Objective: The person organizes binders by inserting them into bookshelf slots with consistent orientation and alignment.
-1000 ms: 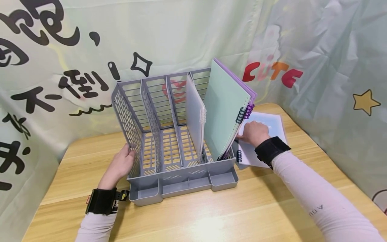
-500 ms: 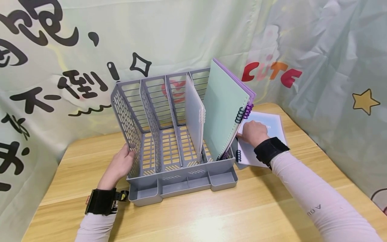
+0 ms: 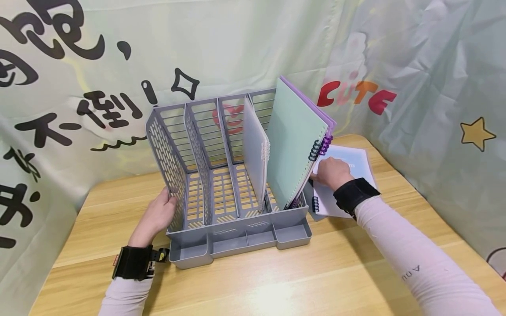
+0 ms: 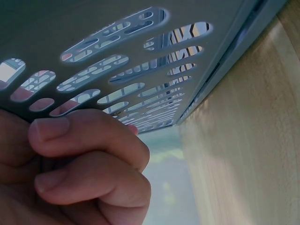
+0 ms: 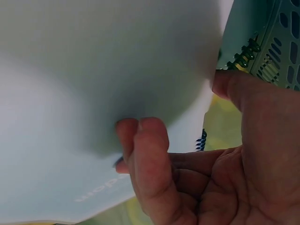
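Observation:
A grey desktop file organizer [image 3: 237, 230] with slotted dividers stands mid-table. My left hand [image 3: 159, 213] grips the front edge of its left side panel [image 4: 140, 61]; curled fingers [image 4: 93, 136] show outside the panel. Beside the organizer's right end, my right hand [image 3: 334, 172] holds a pale blue and white spiral notebook [image 3: 330, 204] lying on the table. The thumb is at the notebook's coil-side edge, and the other fingers bend over its cover [image 5: 56, 108]. A grey sheet or cover [image 3: 318, 217] peeks out beneath; what it belongs to is unclear.
A mint green spiral notebook [image 3: 294, 145] and a purple one [image 3: 330, 125] lean in the rightmost slot. A whitish notebook [image 3: 254, 153] stands left of them. Shallow trays [image 3: 229, 243] line the organizer's front. Printed cloth [image 3: 237, 44] hangs behind the wooden table [image 3: 237, 289].
The coil of the blue and white notebook has shifted slightly to the right, away from the organizer. My left hand and the organizer stay where they were.

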`<action>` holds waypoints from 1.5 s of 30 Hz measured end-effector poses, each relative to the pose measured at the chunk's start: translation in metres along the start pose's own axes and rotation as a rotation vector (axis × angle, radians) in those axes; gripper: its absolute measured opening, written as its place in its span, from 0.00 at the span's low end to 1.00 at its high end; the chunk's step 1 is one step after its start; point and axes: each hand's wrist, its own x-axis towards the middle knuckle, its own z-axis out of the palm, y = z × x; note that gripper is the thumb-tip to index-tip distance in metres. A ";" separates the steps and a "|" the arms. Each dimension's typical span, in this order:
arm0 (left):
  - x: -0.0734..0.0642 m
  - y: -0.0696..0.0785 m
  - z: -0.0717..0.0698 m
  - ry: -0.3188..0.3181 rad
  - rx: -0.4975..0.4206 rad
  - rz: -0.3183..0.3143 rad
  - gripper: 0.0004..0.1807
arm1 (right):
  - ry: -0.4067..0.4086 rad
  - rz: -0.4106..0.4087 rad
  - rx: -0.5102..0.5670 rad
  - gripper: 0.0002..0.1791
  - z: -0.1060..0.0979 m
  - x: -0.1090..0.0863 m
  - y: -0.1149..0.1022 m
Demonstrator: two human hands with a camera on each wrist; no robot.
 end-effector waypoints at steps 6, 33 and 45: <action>0.000 0.000 -0.001 -0.006 0.007 -0.007 0.34 | -0.010 0.010 0.002 0.30 0.001 0.001 0.001; 0.002 -0.003 -0.001 -0.010 0.004 -0.001 0.34 | 0.034 -0.045 -0.020 0.21 0.013 -0.008 -0.001; -0.001 0.000 -0.002 -0.013 0.022 -0.006 0.34 | 0.114 -0.049 -0.024 0.15 0.014 -0.015 0.002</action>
